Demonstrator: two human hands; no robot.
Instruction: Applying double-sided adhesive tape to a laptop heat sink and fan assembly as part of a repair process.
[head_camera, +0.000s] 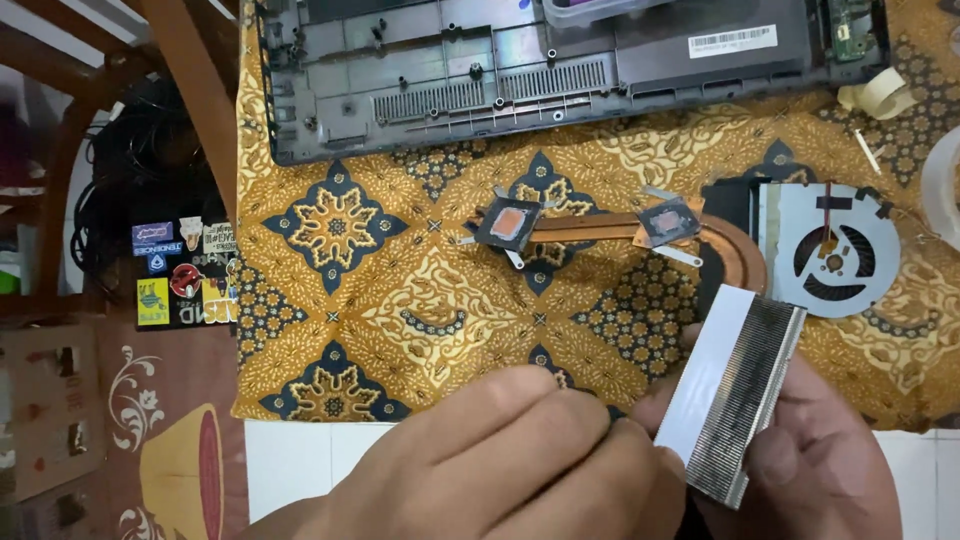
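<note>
Gold and navy patterned cloth (420, 290) covers the bench. At the lower right, the right hand (820, 460) cradles a finned metal heatsink (740, 395), fingers closed beneath it. The left hand (520, 460) is curled, fingertips pinched against the heatsink's edge. Just behind lie copper heat pipes (590, 228), a round fan (830, 250) and an opened laptop base (560, 70).

A home repair corner: a batik cloth (400, 300) covers the tabletop, bearing an opened laptop base (480, 70) and a cooling fan (830, 250).
</note>
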